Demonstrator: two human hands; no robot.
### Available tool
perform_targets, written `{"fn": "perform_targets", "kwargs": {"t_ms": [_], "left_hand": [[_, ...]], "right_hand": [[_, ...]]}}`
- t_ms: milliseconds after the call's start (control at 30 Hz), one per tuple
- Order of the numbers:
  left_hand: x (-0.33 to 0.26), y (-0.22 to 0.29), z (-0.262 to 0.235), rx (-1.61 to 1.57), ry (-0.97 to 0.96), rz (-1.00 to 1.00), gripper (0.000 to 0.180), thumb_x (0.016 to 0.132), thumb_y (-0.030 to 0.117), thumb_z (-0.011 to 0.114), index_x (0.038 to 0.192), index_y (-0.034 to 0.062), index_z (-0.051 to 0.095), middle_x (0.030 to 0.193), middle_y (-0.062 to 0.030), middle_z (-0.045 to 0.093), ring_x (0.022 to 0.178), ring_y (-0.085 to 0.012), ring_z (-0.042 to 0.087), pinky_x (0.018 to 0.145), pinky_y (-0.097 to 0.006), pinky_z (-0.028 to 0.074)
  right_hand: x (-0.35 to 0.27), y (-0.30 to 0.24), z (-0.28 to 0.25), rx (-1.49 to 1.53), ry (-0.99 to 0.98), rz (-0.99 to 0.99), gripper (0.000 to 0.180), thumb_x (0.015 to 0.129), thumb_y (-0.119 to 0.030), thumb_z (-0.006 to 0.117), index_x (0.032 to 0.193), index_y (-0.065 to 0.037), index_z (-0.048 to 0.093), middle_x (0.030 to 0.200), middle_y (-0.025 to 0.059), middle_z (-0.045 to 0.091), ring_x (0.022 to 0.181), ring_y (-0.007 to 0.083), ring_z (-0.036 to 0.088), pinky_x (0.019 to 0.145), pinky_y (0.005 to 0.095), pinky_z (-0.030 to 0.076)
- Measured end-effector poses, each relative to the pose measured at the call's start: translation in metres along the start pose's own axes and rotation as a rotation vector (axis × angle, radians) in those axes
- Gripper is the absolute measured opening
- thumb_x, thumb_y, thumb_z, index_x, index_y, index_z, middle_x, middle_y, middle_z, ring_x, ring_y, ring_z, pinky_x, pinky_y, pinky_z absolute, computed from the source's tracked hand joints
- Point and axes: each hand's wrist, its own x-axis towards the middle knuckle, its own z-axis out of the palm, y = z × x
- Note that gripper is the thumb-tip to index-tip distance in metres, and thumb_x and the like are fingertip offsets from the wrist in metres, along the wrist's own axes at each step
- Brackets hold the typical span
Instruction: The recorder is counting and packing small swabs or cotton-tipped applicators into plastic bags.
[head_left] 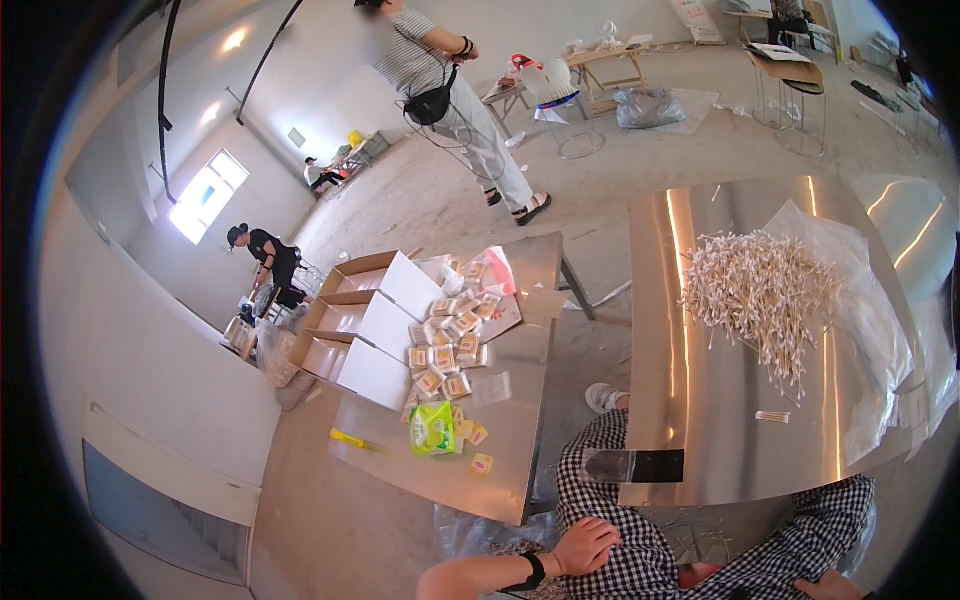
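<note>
My left hand [588, 546], with a black band at the wrist, rests on my checked trouser leg, its fingers curled in and nothing seen in them. At the lower edge my right hand [828, 586] lies on the other thigh, fingers stretched out and partly cut off by the frame. In front of me a metal-topped table [655, 380] bears a large heap of cotton swabs [760, 295]. A small row of swabs [772, 417] lies apart, nearer to me. By the table's near left corner sits a clear and black flat piece [640, 466], which I cannot identify.
Left, a second table [500, 440] holds white divided boxes [375, 325], several small swab packs [455, 340], a green bag [432, 428] and a yellow cutter-like tool [347, 438]. Clear plastic bagging [865, 330] drapes the right side. A person [450, 90] stands beyond; others are farther back.
</note>
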Motion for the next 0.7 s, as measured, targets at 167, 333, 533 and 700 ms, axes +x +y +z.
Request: {"fn": "perform_targets", "kwargs": {"t_ms": [167,333,533,700], "left_hand": [[-0.001,0.0,-0.001,-0.02,0.011,-0.01,0.018,0.094,0.012,0.049,0.107,0.0083,0.062,0.108,-0.0091,0.059,0.1,-0.0272,0.055,0.092,-0.042,0.041],[-0.003,0.0,0.001,-0.024,0.025,-0.028,0.022,0.094,0.013,0.048,0.107,0.0084,0.065,0.109,-0.0087,0.061,0.101,-0.0269,0.056,0.093,-0.042,0.041],[-0.002,-0.001,0.004,-0.009,0.067,0.018,0.018,0.096,0.012,0.049,0.106,0.0072,0.063,0.107,-0.0087,0.06,0.099,-0.0269,0.055,0.09,-0.042,0.042],[0.001,0.0,0.003,-0.013,0.034,-0.002,0.019,0.097,0.013,0.048,0.107,0.0084,0.064,0.108,-0.0082,0.061,0.1,-0.0265,0.056,0.09,-0.042,0.042]], "right_hand": [[0.031,0.022,-0.001,-0.108,-0.008,0.002,0.085,0.089,-0.054,0.063,0.141,0.008,0.038,0.121,0.0282,0.062,0.087,0.0385,0.071,0.065,0.043,0.064],[0.042,0.026,-0.004,-0.14,-0.044,0.038,0.084,0.089,-0.056,0.062,0.141,0.007,0.041,0.118,0.0275,0.064,0.085,0.0382,0.071,0.064,0.0436,0.063],[0.051,0.035,-0.009,-0.157,-0.117,0.078,0.084,0.089,-0.058,0.061,0.14,0.006,0.043,0.116,0.0271,0.065,0.085,0.0382,0.072,0.063,0.0445,0.062],[0.048,0.038,0.0,-0.076,-0.036,-0.002,0.091,0.085,-0.065,0.061,0.145,0.0,0.039,0.111,0.0243,0.066,0.086,0.0365,0.071,0.064,0.0441,0.061]]}}
